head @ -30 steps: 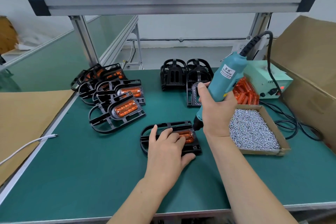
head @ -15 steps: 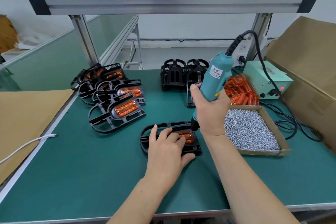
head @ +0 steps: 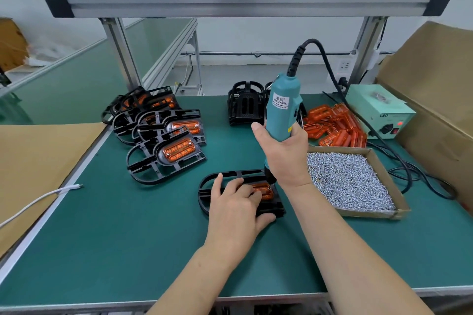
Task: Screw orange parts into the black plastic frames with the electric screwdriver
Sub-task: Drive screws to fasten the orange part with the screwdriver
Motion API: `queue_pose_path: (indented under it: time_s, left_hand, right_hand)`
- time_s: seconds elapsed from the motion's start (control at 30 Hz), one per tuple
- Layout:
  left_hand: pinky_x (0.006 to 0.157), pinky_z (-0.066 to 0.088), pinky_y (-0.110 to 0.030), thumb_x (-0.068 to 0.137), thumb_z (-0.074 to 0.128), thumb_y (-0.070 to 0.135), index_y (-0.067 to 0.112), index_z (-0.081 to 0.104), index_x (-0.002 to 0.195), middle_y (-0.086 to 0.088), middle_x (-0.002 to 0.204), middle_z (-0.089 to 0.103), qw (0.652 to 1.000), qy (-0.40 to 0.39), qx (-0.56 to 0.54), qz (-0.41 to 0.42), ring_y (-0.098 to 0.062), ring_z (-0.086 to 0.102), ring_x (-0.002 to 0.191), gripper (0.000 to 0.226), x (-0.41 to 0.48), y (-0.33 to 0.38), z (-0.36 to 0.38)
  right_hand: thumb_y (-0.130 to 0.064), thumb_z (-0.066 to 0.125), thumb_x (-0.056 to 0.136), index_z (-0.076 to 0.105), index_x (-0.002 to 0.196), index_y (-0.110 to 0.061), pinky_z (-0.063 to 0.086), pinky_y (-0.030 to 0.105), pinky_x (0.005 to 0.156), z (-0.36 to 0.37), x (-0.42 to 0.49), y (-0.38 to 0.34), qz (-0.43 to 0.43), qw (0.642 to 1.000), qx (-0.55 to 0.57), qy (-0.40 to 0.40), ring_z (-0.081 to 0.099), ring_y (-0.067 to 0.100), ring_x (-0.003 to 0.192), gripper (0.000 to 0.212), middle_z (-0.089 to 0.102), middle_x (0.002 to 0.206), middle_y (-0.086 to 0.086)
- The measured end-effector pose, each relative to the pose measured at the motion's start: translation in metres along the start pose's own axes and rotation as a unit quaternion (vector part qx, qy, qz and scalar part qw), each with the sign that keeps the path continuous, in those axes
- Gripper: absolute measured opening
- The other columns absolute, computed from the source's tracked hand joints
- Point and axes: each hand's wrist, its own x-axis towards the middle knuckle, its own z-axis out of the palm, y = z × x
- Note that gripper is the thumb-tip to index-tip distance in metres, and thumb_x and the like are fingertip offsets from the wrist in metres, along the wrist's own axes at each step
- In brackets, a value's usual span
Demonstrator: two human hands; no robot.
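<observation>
A black plastic frame (head: 213, 178) lies on the green mat in front of me, with an orange part (head: 263, 190) seated in it. My left hand (head: 236, 208) rests on the frame, fingers on the orange part and thumb at the frame's near edge. My right hand (head: 285, 155) grips the teal electric screwdriver (head: 281, 107), which stands nearly upright with its bit down on the orange part's right end. The bit tip is partly hidden by my hand.
Finished frames with orange parts (head: 166, 133) are piled at the left. Bare black frames (head: 245, 103) stand at the back. Loose orange parts (head: 335, 125) lie beside the power box (head: 378, 112). A cardboard tray of screws (head: 348, 181) sits right of my hand. A white cable (head: 38, 199) trails at the left.
The screwdriver has swung from leaning right to nearly upright over the orange part. My left hand has stayed on the frame.
</observation>
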Motion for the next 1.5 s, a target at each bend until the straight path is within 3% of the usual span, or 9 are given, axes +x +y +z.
queue_pose_path:
  time_s: [0.23,0.43,0.87,1.0,1.1,1.2,1.3,1.4,1.5]
  left_hand:
    - [0.121,-0.004,-0.048,0.087,0.044,0.070,0.031,0.064,0.128,0.014,0.129,0.061,1.000,-0.026,0.014,-0.005,-0.016,0.037,0.137,0.060,0.002,-0.001,0.000]
    - [0.120,-0.003,-0.048,0.087,0.044,0.070,0.032,0.063,0.128,0.015,0.127,0.060,0.999,-0.028,0.015,-0.003,-0.016,0.036,0.136,0.060,0.002,-0.001,-0.001]
    - [0.118,-0.009,-0.042,0.086,0.044,0.072,0.031,0.065,0.124,0.015,0.122,0.060,0.999,-0.042,0.015,0.000,-0.017,0.039,0.127,0.059,0.005,0.000,-0.005]
    - [0.118,-0.009,-0.041,0.085,0.046,0.072,0.031,0.066,0.124,0.015,0.122,0.061,0.999,-0.041,0.017,-0.001,-0.018,0.039,0.128,0.060,0.006,0.000,-0.005]
    - [0.119,-0.007,-0.044,0.083,0.034,0.078,0.032,0.067,0.122,0.015,0.121,0.062,0.999,-0.042,0.027,-0.001,-0.018,0.038,0.129,0.069,0.007,0.001,-0.007]
    - [0.119,0.001,-0.043,0.080,0.020,0.079,0.033,0.070,0.117,0.015,0.116,0.064,0.999,-0.035,0.005,-0.009,-0.017,0.040,0.125,0.077,0.013,0.006,-0.010]
    - [0.108,0.017,-0.036,0.092,0.042,0.060,0.033,0.070,0.110,0.015,0.109,0.066,0.998,-0.007,-0.063,-0.012,-0.018,0.043,0.116,0.042,0.027,0.018,-0.010]
    - [0.099,0.026,-0.035,0.094,0.057,0.040,0.033,0.069,0.118,0.011,0.116,0.067,0.984,-0.011,-0.177,-0.009,-0.019,0.043,0.116,0.028,0.042,0.042,-0.007]
    - [0.096,0.027,-0.037,0.093,0.059,0.037,0.030,0.070,0.118,0.008,0.117,0.067,0.975,-0.018,-0.222,0.019,-0.020,0.043,0.114,0.029,0.054,0.074,0.000]
  right_hand:
    - [-0.021,0.079,0.083,0.059,0.076,-0.013,0.046,0.033,0.061,-0.004,0.000,-0.004,0.029,0.999,0.020,0.015,0.050,0.015,0.062,0.023,0.056,0.066,-0.006]
    - [-0.035,0.080,0.079,0.063,0.076,-0.011,0.047,0.033,0.063,-0.011,-0.007,-0.011,0.014,0.999,0.039,-0.017,0.052,0.017,0.063,0.029,0.059,0.068,-0.002]
    - [-0.030,0.078,0.083,0.063,0.076,-0.008,0.048,0.030,0.062,-0.018,-0.012,-0.022,-0.011,0.992,0.022,-0.125,0.053,0.016,0.063,0.027,0.058,0.067,0.001]
    - [-0.022,0.077,0.085,0.065,0.075,-0.018,0.048,0.027,0.059,-0.014,0.004,-0.041,-0.037,0.995,0.086,-0.029,0.054,0.013,0.058,0.017,0.060,0.063,-0.005]
    - [-0.021,0.077,0.087,0.062,0.087,-0.015,0.050,0.023,0.059,-0.023,0.023,-0.044,-0.003,0.983,0.143,0.115,0.056,0.010,0.054,0.016,0.062,0.062,-0.004]
    - [-0.034,0.070,0.094,0.057,0.091,-0.015,0.048,0.024,0.057,-0.047,0.032,-0.030,0.093,0.940,0.196,0.264,0.056,0.006,0.052,0.023,0.063,0.056,-0.010]
    - [-0.052,0.066,0.092,0.055,0.088,-0.019,0.050,0.027,0.059,-0.077,0.030,-0.014,0.176,0.879,0.249,0.368,0.058,0.007,0.055,0.035,0.061,0.055,-0.012]
    - [-0.061,0.065,0.089,0.056,0.090,-0.021,0.049,0.018,0.050,-0.098,0.027,-0.005,0.226,0.829,0.301,0.414,0.061,0.005,0.052,0.041,0.062,0.057,-0.013]
    - [-0.054,0.066,0.092,0.060,0.098,-0.019,0.055,0.020,0.058,-0.108,0.030,-0.006,0.218,0.793,0.373,0.429,0.065,0.006,0.057,0.037,0.065,0.074,-0.007]
